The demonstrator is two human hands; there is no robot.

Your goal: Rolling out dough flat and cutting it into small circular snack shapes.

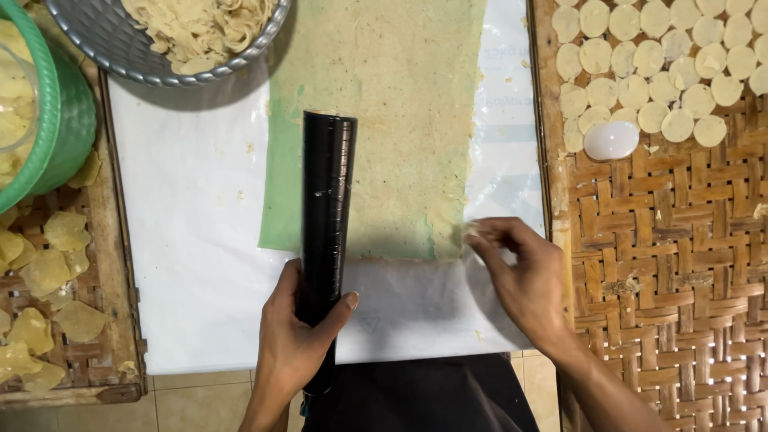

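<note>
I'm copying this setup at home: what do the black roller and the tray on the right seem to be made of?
The black roller, gripped by the left hand, looks like a smooth pipe, perhaps plastic, wrapped in glossy film: wrinkles and highlights show. The tray looks like woven bamboo strips, matte tan, with a plaited pattern. The right hand pinches the edge of the thin dough sheet.

The black roller (327, 208) is wrapped in glossy, slightly wrinkled plastic film. Under it the dough sheet (400, 120) looks matt, pale and grainy, lying on smooth green plastic (276, 200) over thin, faintly shiny clear sheeting (500, 184). The white bench cover (192, 240) is smooth and matt. The woven bamboo tray (680, 264) is rough and dry, its dough discs (648, 56) floury and dull. The grey bowl (104, 40) looks like dimpled metal; the green basket (56, 120) is shiny plastic.
</note>
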